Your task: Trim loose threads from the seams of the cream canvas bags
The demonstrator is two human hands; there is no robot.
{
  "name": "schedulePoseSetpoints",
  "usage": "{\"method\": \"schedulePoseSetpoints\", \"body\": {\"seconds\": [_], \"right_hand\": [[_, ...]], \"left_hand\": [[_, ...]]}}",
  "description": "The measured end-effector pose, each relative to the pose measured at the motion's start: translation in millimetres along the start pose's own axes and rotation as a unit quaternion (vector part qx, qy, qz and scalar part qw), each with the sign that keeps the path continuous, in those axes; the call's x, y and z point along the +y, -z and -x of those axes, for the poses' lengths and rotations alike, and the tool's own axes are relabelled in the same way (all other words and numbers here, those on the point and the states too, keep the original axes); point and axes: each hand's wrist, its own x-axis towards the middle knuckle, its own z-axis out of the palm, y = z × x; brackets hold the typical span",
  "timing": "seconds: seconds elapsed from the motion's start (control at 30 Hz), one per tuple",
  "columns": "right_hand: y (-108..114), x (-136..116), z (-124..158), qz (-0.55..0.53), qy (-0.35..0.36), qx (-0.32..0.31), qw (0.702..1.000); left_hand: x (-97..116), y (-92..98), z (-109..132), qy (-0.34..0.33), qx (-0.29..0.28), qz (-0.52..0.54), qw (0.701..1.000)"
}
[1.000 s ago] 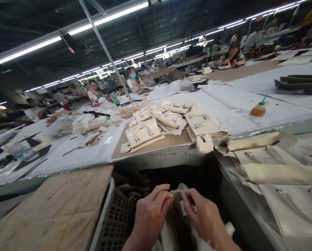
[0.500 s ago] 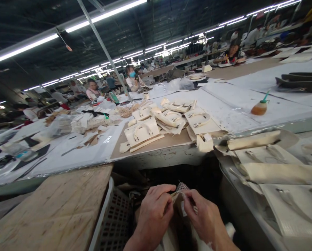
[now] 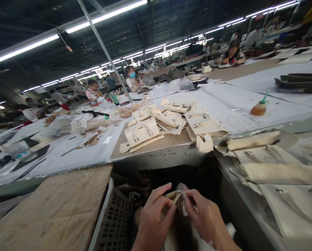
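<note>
Low in the view, between my two hands, is a cream bag piece (image 3: 171,238) with a checked brown-and-white lining (image 3: 182,186). My left hand (image 3: 157,212) pinches its upper edge between thumb and fingers, the index finger raised off the material. Close beside it, my right hand (image 3: 204,216) is closed on the same edge near the lining, thumb against fingertips. The lower part of the piece drops into shadow, partly behind my hands.
Cream bag panels with handles (image 3: 142,131) are heaped on the worktable (image 3: 156,150). More panels (image 3: 294,205) lie at right. At left are a wooden board (image 3: 48,209) and a plastic basket (image 3: 116,216). A squeeze bottle (image 3: 259,108) stands on the table; several people work beyond.
My left hand has shifted slightly down and right, its index finger lifting and the thumb moving along the edge. My right hand keeps its pinch in nearly the same place.
</note>
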Motion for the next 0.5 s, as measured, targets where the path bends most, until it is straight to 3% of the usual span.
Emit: {"method": "schedulePoseSetpoints", "body": {"seconds": [0.2,0.5], "right_hand": [[-6,-3,0,-0.032,-0.028,0.066,0.997],[1,-4,-8,-0.053,-0.036,0.039,0.997]], "left_hand": [[0,7.1,-6,0.011,0.019,-0.025,0.999],[7,5.3,-22,0.021,0.035,-0.007,0.999]]}}
